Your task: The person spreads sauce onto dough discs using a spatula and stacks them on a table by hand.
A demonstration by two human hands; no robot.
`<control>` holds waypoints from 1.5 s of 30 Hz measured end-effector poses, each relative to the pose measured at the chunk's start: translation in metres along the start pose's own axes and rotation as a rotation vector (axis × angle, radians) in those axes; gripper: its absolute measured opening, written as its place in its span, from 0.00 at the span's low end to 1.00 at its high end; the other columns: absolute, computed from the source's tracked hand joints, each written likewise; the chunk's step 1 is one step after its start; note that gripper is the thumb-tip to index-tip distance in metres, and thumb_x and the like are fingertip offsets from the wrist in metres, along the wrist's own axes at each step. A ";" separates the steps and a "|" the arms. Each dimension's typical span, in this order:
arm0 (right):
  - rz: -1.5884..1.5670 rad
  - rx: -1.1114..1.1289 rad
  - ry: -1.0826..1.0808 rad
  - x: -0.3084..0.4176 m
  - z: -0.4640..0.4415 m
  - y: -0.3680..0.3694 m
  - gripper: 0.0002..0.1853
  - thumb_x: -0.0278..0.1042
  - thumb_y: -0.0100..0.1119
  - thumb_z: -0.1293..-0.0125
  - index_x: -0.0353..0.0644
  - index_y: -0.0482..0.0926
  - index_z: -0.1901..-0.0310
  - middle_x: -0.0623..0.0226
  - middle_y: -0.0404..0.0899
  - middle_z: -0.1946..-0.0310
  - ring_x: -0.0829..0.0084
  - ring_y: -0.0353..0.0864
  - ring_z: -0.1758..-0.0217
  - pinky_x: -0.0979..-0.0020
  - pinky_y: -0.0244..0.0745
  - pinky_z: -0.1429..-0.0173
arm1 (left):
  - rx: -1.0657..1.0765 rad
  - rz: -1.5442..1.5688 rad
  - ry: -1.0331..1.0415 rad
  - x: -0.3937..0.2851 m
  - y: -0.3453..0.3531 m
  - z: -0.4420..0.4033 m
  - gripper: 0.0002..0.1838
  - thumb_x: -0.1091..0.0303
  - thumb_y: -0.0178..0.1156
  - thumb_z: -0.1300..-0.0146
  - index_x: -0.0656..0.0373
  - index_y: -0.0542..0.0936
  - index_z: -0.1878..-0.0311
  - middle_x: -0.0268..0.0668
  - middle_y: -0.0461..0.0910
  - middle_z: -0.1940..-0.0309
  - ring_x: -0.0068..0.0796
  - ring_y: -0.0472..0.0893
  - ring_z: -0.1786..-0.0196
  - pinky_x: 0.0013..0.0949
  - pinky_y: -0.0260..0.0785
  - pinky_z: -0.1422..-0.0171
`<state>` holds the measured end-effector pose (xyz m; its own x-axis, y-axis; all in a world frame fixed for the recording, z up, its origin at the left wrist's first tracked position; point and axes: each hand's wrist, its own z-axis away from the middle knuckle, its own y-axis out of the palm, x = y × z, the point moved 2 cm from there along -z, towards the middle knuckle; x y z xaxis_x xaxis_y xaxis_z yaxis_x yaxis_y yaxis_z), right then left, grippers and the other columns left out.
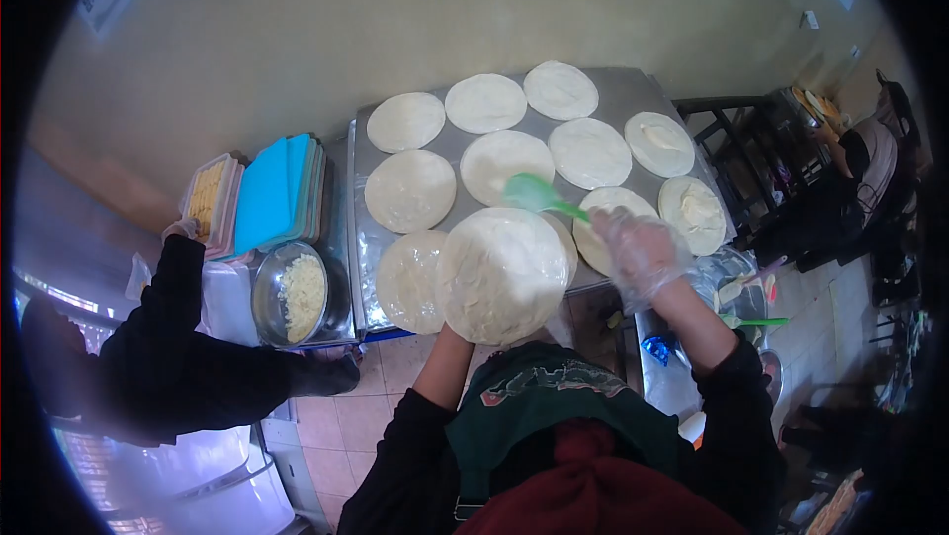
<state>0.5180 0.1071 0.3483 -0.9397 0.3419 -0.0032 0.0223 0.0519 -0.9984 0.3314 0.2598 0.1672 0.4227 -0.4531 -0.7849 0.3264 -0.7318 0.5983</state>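
Note:
My left hand point(453, 345) is under a flat round of dough point(502, 278), holding it up near the front edge of the metal table; the fingers are hidden beneath it. White cream streaks cover part of that round. My right hand point(641, 250), in a clear plastic glove, is closed around the handle of a green spatula point(534, 192). The spatula's blurred blade is above another dough round point(509, 167), just beyond the held one. More rounds lie about my hands, among them one with a thick dollop of cream point(698, 213) at the right.
The metal table point(361, 273) stands against the wall. At left are a steel bowl of pale crumbly filling point(301, 293), stacked trays with a blue lid point(275, 189), and a person in dark sleeves point(178, 337). Another person point(870, 169) is at right, near a side table with utensils.

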 end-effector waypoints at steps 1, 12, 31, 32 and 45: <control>0.002 -0.001 -0.001 -0.002 0.003 -0.001 0.13 0.34 0.48 0.31 0.50 0.74 0.47 0.53 0.79 0.63 0.51 0.84 0.68 0.54 0.77 0.69 | -0.010 0.034 0.006 0.001 -0.004 -0.001 0.29 0.54 0.39 0.21 0.55 0.54 0.23 0.40 0.60 0.26 0.37 0.63 0.26 0.40 0.53 0.20; -0.350 -0.055 0.124 0.032 0.055 0.053 0.13 0.39 0.48 0.26 0.46 0.74 0.45 0.51 0.79 0.65 0.46 0.81 0.63 0.52 0.76 0.62 | 0.077 0.104 0.018 0.014 -0.023 -0.019 0.30 0.53 0.39 0.22 0.55 0.54 0.23 0.40 0.60 0.26 0.38 0.62 0.26 0.41 0.53 0.20; -0.613 -0.576 0.085 0.027 0.067 0.049 0.12 0.32 0.55 0.30 0.44 0.78 0.48 0.52 0.82 0.65 0.50 0.83 0.64 0.53 0.78 0.61 | 0.194 0.231 0.041 0.015 -0.041 -0.041 0.31 0.51 0.39 0.23 0.55 0.55 0.23 0.40 0.60 0.25 0.40 0.62 0.25 0.43 0.52 0.19; -0.611 -0.577 0.094 0.033 0.069 0.036 0.12 0.32 0.55 0.30 0.44 0.78 0.48 0.52 0.82 0.65 0.50 0.83 0.64 0.53 0.78 0.61 | 0.201 0.239 0.037 0.016 -0.041 -0.043 0.31 0.50 0.39 0.23 0.55 0.55 0.23 0.40 0.60 0.25 0.40 0.62 0.25 0.43 0.52 0.19; -0.755 0.130 0.327 -0.013 0.073 0.059 0.24 0.36 0.50 0.32 0.53 0.72 0.33 0.57 0.80 0.44 0.56 0.83 0.49 0.59 0.80 0.47 | 0.795 0.651 -0.253 0.138 0.240 -0.155 0.32 0.49 0.39 0.23 0.55 0.55 0.23 0.41 0.59 0.25 0.41 0.61 0.25 0.45 0.51 0.19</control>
<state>0.5069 0.0369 0.2852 -0.5394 0.5149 0.6663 -0.6325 0.2746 -0.7242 0.5993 0.1011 0.2275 0.0986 -0.9037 -0.4167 -0.5856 -0.3913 0.7099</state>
